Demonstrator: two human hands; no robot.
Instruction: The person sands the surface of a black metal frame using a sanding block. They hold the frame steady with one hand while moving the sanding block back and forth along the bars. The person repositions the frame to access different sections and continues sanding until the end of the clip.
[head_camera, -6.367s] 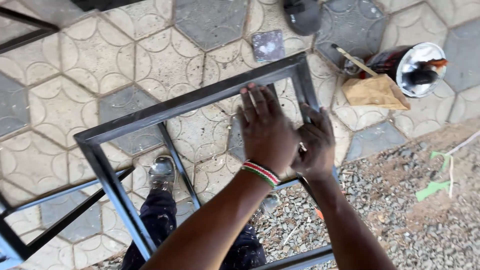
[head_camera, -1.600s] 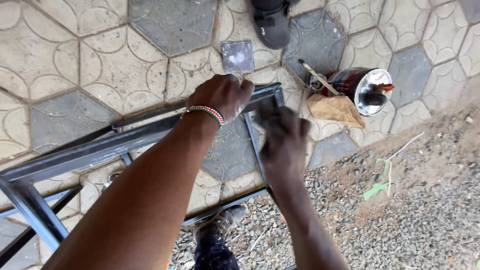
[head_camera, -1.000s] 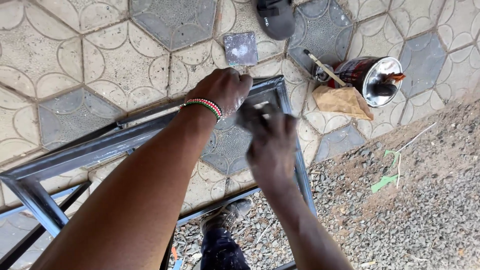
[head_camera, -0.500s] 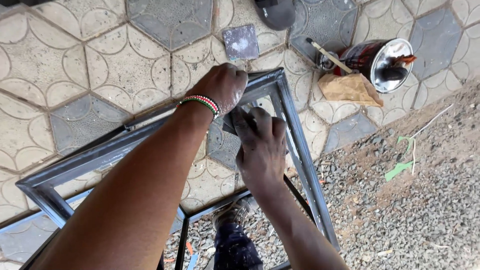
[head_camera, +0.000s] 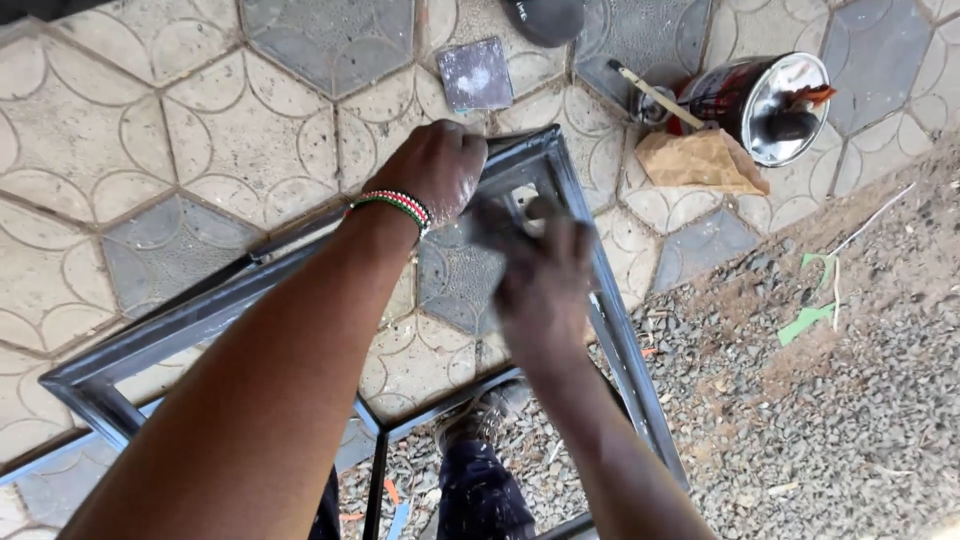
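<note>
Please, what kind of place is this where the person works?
Probably an outdoor metalwork yard: patterned paving tiles meet loose gravel, a grey metal frame stands under both hands, and an open paint tin lies nearby.

Just one view here, a head-worn camera looking almost straight down from standing height. It sits close above the person's own arms, which come in from the bottom edge, so the left hand (head_camera: 432, 172) and the blurred right hand (head_camera: 540, 272) fill the middle. The far side of the scene is at the top: hexagonal patterned paving tiles (head_camera: 150, 120) and an open shiny metal paint tin (head_camera: 765, 100) top right. The grey steel tube frame (head_camera: 200, 310) crosses the centre, with loose gravel (head_camera: 830, 420) lower right and the person's own shoe (head_camera: 480, 415) far below.
</note>
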